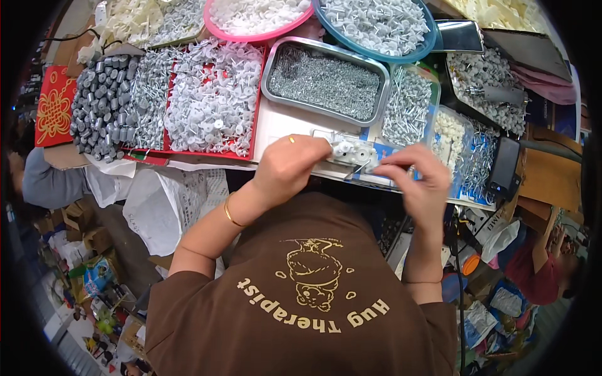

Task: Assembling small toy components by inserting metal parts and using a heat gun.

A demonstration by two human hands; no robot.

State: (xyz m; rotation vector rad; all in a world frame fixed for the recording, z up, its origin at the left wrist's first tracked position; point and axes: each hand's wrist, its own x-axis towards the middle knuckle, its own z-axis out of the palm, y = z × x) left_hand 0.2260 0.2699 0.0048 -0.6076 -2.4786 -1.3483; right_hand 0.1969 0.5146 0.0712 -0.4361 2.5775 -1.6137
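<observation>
A small white plastic assembly (354,151) with round, wheel-like parts lies at the table's near edge between my hands. My left hand (290,168) is closed, its fingertips curled against the left end of the assembly. At the opposite end my right hand (421,178) pinches thumb and forefinger together. What is between those fingertips is too small to make out. A thin metal piece shows beside them, low on the assembly. Just beyond stands a metal tray (269,94) of tiny silvery parts.
A red tray (256,135) of white plastic parts is at left, beside a heap of grey cylinders (110,113). A pink basin (257,36) and a blue basin (376,55) stand at the back. Metal pins (407,109) and a dark device (503,166) are at right.
</observation>
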